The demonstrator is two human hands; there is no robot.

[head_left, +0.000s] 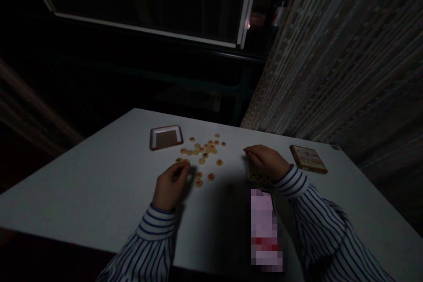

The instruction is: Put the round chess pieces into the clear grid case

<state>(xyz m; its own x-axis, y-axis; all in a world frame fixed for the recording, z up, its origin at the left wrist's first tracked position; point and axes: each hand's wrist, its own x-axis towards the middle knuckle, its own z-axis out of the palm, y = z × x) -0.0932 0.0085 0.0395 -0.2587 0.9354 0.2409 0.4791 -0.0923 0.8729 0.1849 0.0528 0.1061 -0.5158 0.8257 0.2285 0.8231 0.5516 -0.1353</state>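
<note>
Xiangqi pieces (205,155), round and pale with red or dark characters, lie scattered on the white table (99,176). My left hand (169,187) is at the near left edge of this group, thumb and fingers pinched together beside a couple of pieces. Whether anything sits in the pinch is hidden. To the right of the pieces, my right hand (268,161) hovers with its fingers closed and pointing left; what they hold, if anything, does not show. Partly covered beneath it is a small box (256,177) with rows of round pieces.
A shallow open tray (166,137) rests at the back left. Toward the right lies a flat printed box (308,159). A phone (267,231) with a blurred lit screen lies near the front edge. Bead-string curtains (297,61) hang behind the table's right side.
</note>
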